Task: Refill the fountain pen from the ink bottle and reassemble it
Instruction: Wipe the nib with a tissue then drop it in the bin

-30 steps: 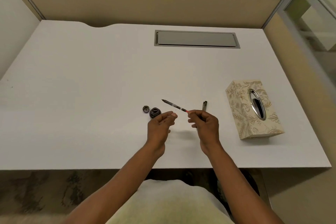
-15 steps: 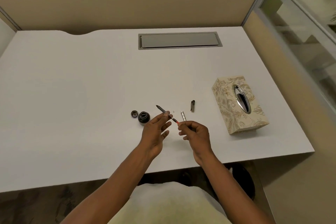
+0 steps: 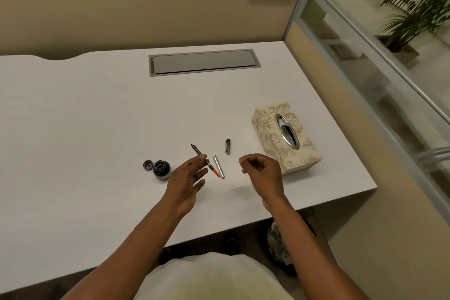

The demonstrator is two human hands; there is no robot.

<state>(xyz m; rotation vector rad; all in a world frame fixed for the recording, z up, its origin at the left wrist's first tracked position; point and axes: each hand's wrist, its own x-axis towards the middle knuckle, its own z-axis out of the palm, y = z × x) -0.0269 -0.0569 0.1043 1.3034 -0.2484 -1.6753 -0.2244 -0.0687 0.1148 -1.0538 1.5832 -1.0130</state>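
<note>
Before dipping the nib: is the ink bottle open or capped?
Open: the ink bottle shows a bare mouth, and its cap lies beside it on the desk.

desk [image 3: 97, 129] white | tissue box [image 3: 267, 124] cream, floral | pen section [image 3: 215, 172] black, red end | ink bottle [image 3: 161, 168] dark
</note>
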